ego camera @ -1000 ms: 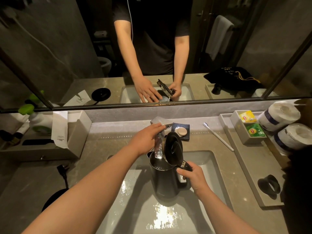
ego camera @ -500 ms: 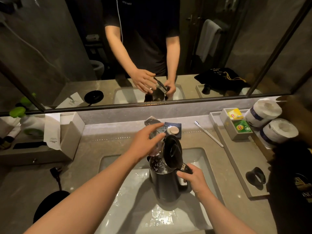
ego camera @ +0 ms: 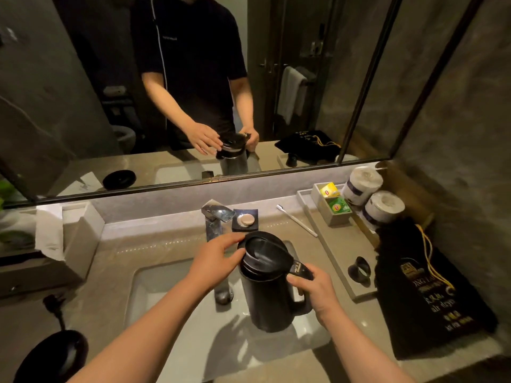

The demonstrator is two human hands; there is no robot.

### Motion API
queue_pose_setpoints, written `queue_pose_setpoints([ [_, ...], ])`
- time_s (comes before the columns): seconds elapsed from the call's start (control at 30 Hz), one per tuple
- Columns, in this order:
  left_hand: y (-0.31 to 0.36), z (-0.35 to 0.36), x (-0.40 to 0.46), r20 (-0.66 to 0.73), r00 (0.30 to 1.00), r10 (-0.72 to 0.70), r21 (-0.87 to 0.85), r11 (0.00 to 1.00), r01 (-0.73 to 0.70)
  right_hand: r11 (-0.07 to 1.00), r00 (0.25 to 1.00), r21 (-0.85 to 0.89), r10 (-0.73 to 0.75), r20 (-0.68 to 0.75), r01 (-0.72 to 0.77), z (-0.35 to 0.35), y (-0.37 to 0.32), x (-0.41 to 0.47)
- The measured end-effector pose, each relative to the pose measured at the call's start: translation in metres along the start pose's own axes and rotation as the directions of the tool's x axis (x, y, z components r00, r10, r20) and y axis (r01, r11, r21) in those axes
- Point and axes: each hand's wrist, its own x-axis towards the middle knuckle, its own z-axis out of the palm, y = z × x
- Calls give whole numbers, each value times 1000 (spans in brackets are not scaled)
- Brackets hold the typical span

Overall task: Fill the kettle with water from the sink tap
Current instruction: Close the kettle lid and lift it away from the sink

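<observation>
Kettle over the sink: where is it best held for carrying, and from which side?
Best by the handle, approached from the kettle's right, where the right hand already wraps it. The body is tall, smooth and upright, and the left hand rests at the lid, so the handle gives the firmer grip.

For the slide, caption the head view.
Right hand holds the kettle over the sink; left hand touches its lid.

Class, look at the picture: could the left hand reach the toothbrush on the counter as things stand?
Probably yes, awkwardly. The left hand rests on the kettle lid, and the toothbrush lies unobstructed behind the kettle to the right, so the arm must cross over it.
</observation>
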Motion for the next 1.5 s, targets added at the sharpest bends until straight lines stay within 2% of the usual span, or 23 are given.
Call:
queue_pose_setpoints([
  [0.27,15,3,-22,-38,999,-5,-96,995,1,987,987,-4,-161,-30,161,-7,-37,-19],
  [0.57,17,-22,-36,-99,994,-49,-153,988,34,975,975,19,-220,17,220,13,-62,-22],
  [0.67,17,-31,-43,-153,984,-88,-300,953,39,970,971,58,-238,39,235,28,-72,-22],
  [0.8,19,-43,-55,-236,912,-336,-625,771,122,965,964,92,-253,79,245,55,-88,-18],
  [0.9,13,-62,-67,-234,891,-388,-704,700,120,961,942,63,-278,189,271,79,-99,-15],
  [1.13,-21,-126,-112,-362,833,-418,-692,719,60,937,841,12,-318,437,348,157,-107,-9],
  [1.37,-70,-183,-178,-491,680,-545,-691,718,76,912,713,-77,-260,652,403,261,-97,-15],
  [1.5,-97,-203,-215,-526,584,-618,-715,693,90,879,608,-123,-212,765,461,316,-89,-22],
])
